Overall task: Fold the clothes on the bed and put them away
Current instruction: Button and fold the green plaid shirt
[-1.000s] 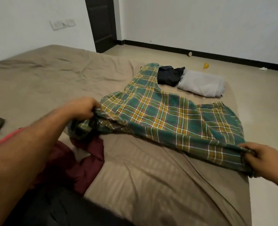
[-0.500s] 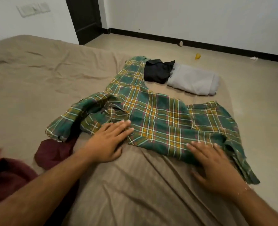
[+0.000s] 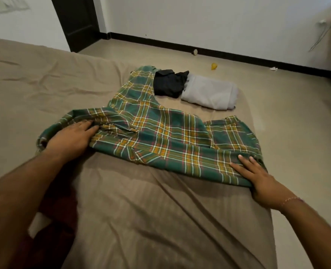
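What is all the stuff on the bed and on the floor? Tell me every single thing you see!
plaid shirt: one, green with yellow and white lines, spread across the middle of the bed
black garment: one, black, bunched at the far end of the bed, touching the plaid shirt
grey folded cloth: one, light grey, beside the black garment
maroon garment: one, dark red, at the bed's near left edge, partly hidden by the left arm
bed sheet: one, tan, covering the bed
door: one, dark, far wall
yellow scrap: one, yellow, on the floor
left hand: one, flat on the shirt's left part
right hand: one, flat on the shirt's right hem, with a thin bracelet
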`<state>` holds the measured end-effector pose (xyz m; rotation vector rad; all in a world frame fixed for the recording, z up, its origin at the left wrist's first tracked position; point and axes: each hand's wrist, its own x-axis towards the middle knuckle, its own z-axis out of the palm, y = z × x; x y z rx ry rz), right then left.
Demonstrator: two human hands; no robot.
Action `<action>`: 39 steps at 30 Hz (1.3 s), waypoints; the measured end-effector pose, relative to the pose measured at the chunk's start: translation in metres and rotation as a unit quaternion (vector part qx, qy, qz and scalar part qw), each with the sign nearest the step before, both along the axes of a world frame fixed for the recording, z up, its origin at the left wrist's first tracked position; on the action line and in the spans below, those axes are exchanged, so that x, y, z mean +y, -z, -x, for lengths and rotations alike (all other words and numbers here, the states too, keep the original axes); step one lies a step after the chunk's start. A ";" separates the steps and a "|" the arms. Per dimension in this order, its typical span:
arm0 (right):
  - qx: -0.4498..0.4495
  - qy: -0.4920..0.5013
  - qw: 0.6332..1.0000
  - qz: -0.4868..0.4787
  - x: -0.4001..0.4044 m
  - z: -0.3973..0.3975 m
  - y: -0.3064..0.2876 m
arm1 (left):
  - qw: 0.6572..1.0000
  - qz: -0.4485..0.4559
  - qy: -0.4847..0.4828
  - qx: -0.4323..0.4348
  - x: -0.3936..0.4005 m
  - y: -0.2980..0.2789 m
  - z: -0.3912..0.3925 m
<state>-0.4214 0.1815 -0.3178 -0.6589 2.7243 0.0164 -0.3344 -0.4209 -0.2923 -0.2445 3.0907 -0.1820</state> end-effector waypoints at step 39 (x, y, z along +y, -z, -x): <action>0.075 0.038 0.996 0.011 -0.125 -0.175 0.031 | 0.887 -0.198 -0.382 0.170 -0.018 -0.024 -0.216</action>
